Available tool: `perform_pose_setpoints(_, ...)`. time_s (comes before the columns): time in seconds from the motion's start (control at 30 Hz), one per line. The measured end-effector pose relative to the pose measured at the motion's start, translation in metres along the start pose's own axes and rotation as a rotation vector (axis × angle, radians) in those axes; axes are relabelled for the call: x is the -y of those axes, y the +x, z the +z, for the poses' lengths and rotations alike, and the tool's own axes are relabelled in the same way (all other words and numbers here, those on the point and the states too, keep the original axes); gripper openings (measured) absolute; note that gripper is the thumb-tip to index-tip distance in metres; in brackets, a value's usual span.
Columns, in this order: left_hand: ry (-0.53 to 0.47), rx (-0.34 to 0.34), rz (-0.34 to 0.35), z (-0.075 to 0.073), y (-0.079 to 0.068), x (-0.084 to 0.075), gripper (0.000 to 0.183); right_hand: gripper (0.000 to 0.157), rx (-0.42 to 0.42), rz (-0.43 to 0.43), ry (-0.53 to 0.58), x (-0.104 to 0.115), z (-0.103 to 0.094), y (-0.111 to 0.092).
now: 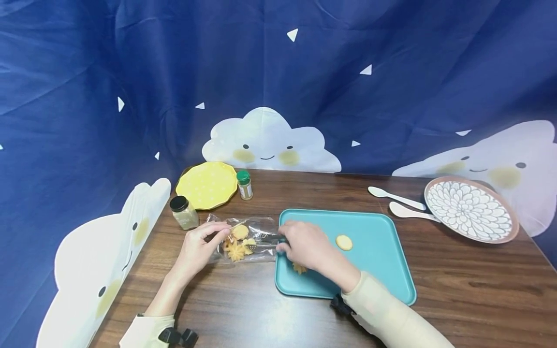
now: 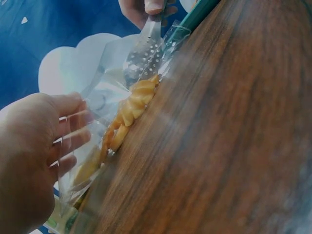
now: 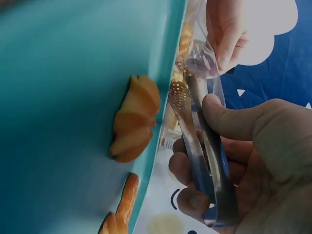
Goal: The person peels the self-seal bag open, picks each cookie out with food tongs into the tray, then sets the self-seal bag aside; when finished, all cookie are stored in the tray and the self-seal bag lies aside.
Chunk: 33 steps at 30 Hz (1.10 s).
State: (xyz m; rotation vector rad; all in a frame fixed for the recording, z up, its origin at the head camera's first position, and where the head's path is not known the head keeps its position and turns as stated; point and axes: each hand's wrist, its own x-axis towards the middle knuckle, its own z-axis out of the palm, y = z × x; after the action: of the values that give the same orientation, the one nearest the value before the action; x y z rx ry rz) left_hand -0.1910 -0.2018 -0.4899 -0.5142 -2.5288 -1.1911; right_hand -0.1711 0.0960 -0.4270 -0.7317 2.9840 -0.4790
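Observation:
My left hand (image 1: 196,249) pinches the edge of a clear plastic bag (image 1: 265,224) that lies on the table, lifting its upper film. Inside the bag are several golden cookies (image 1: 237,252), some swirled or star-shaped. My right hand (image 1: 306,245) grips metal tongs (image 3: 214,151), whose perforated tips reach into the bag's mouth beside the cookies. Below that hand is a teal tray (image 1: 370,273), its left edge next to the bag. On the tray lie a pale round cookie (image 1: 344,242) and a swirled cookie (image 3: 136,119), partly hidden by my right hand in the head view.
Left of the bag stands a jar with a black lid (image 1: 187,217). Behind are a yellow plate (image 1: 206,186) and a green-capped shaker (image 1: 245,186). Two white spoons, one farther back (image 1: 396,197), lie beside a flower-patterned plate (image 1: 470,208) at the right. A blue cloud-printed curtain (image 1: 261,63) backs the table.

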Motion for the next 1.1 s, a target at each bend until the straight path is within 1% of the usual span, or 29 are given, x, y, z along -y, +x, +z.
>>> perform_pose_setpoints(0.2, -0.007, 0.016, -0.031, 0.0, -0.001, -0.001, 0.015, 0.028, -0.017, 0.017, 0.034, 0.003, 0.002, -0.005)
perform_pose_setpoints(0.4, -0.017, 0.023, -0.034, 0.002, 0.0, 0.0, 0.017, 0.014, -0.066, 0.015, 0.087, 0.003, 0.001, -0.009)
perform_pose_setpoints(0.53, -0.012, 0.023, -0.028, 0.002, 0.0, 0.0, 0.018, 0.006, -0.1, 0.003, 0.086, 0.001, -0.002, -0.011)
perform_pose_setpoints(0.7, -0.006, 0.028, -0.033, 0.002, 0.0, 0.0, 0.017, 0.004, -0.165, 0.007, 0.076, -0.004, -0.007, -0.018)
perform_pose_setpoints(0.87, 0.007, 0.027, -0.032, 0.001, -0.001, 0.002, 0.016, 0.005, -0.26, 0.012, 0.034, -0.013, -0.017, -0.035)
perform_pose_setpoints(0.97, 0.009, 0.025, -0.027, 0.0, 0.0, 0.002, 0.017, 0.005, -0.32, 0.002, -0.002, -0.021, -0.024, -0.05)
perform_pose_setpoints(1.1, 0.003, 0.023, -0.024, 0.0, 0.0, 0.002, 0.017, 0.01, -0.423, -0.021, -0.061, -0.037, -0.035, -0.075)
